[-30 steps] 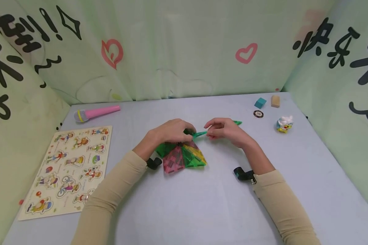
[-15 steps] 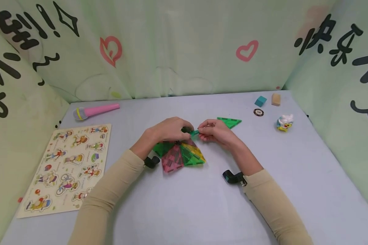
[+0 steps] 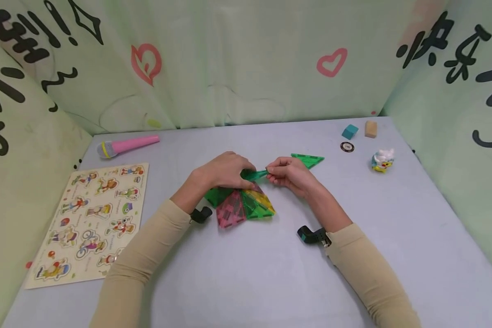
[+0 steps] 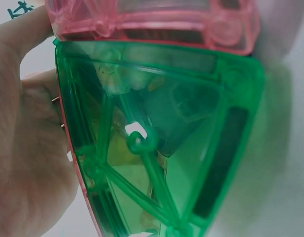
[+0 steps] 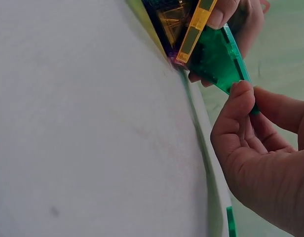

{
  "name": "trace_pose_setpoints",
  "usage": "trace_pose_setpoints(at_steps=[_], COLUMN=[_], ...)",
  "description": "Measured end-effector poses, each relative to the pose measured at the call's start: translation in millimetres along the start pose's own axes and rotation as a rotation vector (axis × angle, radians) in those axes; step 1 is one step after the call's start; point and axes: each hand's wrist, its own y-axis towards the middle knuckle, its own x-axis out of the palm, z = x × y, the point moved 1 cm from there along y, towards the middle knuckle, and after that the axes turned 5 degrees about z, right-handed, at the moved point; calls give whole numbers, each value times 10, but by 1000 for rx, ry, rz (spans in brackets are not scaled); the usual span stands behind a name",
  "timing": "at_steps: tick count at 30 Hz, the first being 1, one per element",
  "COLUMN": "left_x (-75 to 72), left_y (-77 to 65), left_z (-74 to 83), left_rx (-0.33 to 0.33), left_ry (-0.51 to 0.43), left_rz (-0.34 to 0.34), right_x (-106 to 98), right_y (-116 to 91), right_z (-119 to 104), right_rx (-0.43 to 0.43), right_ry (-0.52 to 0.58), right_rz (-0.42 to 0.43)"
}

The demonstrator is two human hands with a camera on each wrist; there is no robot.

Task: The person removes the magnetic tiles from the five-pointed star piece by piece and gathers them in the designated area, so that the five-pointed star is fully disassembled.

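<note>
At mid-table stands a built cluster of see-through magnetic tiles, with pink [image 3: 231,210], green [image 3: 255,207] and yellow faces. My left hand [image 3: 227,169] is behind it, its thumb and fingers on either side of a green triangular magnetic tile [image 5: 218,57]. That tile's pointed end is pinched between the thumb and fingertips of my right hand [image 3: 291,175]. In the left wrist view a green tile [image 4: 201,128] and a pink tile [image 4: 167,24] fill the foreground, with my left palm [image 4: 33,148] beside them. Part of the cluster is hidden under the left hand.
A loose green triangular tile [image 3: 309,160] lies beyond the right hand. A picture puzzle board [image 3: 86,223] and a pink toy microphone [image 3: 129,144] lie at left. Back right hold a teal block [image 3: 350,131], a wooden block [image 3: 371,129], a round chip [image 3: 346,146] and a small figurine [image 3: 382,160].
My right hand has moved left and taken the green tile's tip, uncovering the loose green triangle behind it. The left hand stays at the cluster.
</note>
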Motion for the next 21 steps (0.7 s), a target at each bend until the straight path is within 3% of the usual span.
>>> trace_pose_setpoints(at_steps=[15, 21], left_x=[6, -7], left_y=[-52, -76], left_z=[-54, -58], left_rx=[-30, -26], left_ry=[-3, -52], left_rz=[-1, 16], right_x=[-68, -156], right_y=[-59, -50], right_z=[-37, -51], right_rx=[-24, -47], right_ry=[7, 20], right_rz=[0, 14])
